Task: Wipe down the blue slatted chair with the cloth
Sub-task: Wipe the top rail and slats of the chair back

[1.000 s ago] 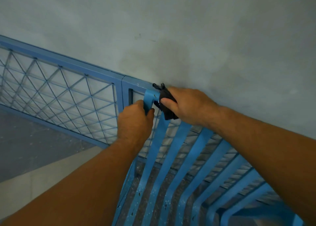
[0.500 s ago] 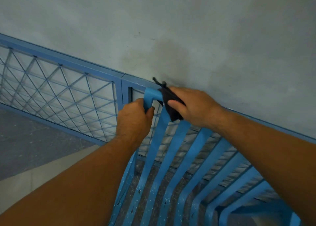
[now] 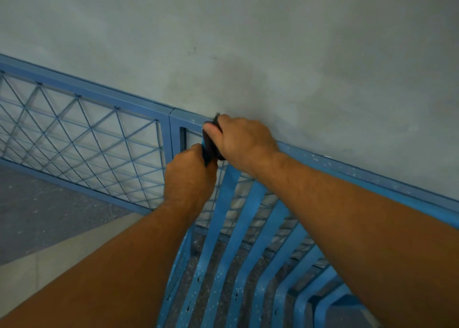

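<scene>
Cloth [image 3: 210, 148], dark, bunched at the top end of the leftmost slat [image 3: 224, 203] of the blue slatted chair [image 3: 345, 305], clamped there by curled fingers of the right hand [image 3: 244, 141]. Left hand [image 3: 188, 176] grips the same slat just below, touching the cloth. Slat's long axis runs down toward the viewer; a wipe would likely follow it. Left fingertips hidden; seat cut off.

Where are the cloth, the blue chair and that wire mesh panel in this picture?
cloth [image 3: 211, 148]: head view, its dark exposed middle.
blue slatted chair [image 3: 224, 201]: head view, one long back slat.
wire mesh panel [image 3: 87, 87]: head view, its top rail.
</scene>
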`<act>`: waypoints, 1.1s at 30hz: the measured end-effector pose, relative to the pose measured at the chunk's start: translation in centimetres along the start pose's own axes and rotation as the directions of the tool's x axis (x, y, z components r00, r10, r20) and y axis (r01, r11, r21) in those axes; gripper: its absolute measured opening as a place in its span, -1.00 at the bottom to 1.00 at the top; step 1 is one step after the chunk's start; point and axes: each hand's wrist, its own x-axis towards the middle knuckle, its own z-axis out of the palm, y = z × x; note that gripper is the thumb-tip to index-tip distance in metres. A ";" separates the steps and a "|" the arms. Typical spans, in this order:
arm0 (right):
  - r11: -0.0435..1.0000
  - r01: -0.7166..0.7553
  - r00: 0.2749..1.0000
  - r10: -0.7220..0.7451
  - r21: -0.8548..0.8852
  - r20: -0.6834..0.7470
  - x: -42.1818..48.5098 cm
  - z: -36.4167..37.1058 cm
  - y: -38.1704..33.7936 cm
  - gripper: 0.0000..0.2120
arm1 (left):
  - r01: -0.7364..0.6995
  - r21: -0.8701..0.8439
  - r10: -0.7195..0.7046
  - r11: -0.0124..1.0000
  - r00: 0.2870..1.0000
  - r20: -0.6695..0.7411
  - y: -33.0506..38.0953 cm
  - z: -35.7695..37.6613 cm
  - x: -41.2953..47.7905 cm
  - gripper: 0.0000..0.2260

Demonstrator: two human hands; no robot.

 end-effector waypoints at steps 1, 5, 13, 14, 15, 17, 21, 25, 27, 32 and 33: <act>0.999 0.054 0.998 -0.054 0.002 -0.021 -0.9 0.1 0.6 -0.55 | -0.008 0.015 0.008 1.000 1.000 0.000 0.1 0.0 -0.1 -0.85; 0.981 0.192 0.980 -0.191 0.007 -0.057 -5.4 0.3 5.7 -0.52 | -0.041 0.106 0.044 0.993 0.999 -0.026 0.0 0.2 -0.1 -0.78; 0.991 0.104 0.977 -0.117 -0.080 -0.177 -15.4 -1.1 15.3 -0.50 | -0.008 0.111 0.009 0.994 1.000 -0.014 0.5 0.1 -0.5 -0.71; 0.993 0.082 0.981 -0.095 -0.085 -0.172 -16.5 -1.4 16.4 -0.50 | 0.001 0.113 0.000 0.994 1.000 -0.017 0.7 0.2 -0.6 -0.71; 0.995 0.054 0.984 -0.068 -0.082 -0.167 -17.6 -1.8 17.4 -0.50 | 0.018 0.116 -0.016 0.993 1.000 -0.021 0.9 0.2 -0.7 -0.73; 0.998 0.004 0.986 -0.015 -0.065 -0.168 -19.2 -2.3 19.0 -0.50 | 0.064 0.131 -0.062 0.989 0.998 -0.023 1.5 0.3 -0.7 -0.75; 0.999 -0.049 0.966 0.052 0.019 -0.252 -21.3 -2.8 20.6 -0.60 | 0.227 0.009 -0.224 0.974 0.966 -0.132 3.2 1.8 -2.6 -0.70; 0.970 -0.161 0.917 0.216 0.183 -0.336 -23.8 -2.9 22.0 -0.69 | -0.021 -0.148 -0.014 0.989 0.972 -0.235 7.2 5.0 -8.7 -0.60; 0.951 -0.217 0.881 0.288 0.220 -0.376 -25.3 -3.2 22.9 -0.70 | -0.111 -0.170 0.089 0.979 0.987 -0.131 9.3 6.8 -10.9 -0.61; 0.913 -0.281 0.794 0.394 0.296 -0.463 -29.6 -3.0 24.5 -0.69 | -0.020 -0.274 0.033 0.962 0.999 0.041 13.5 10.4 -12.2 -0.64; 0.927 -0.266 0.783 0.367 0.264 -0.501 -30.3 -2.2 24.3 -0.66 | 0.011 -0.301 -0.003 0.953 1.000 0.028 14.1 10.8 -12.3 -0.65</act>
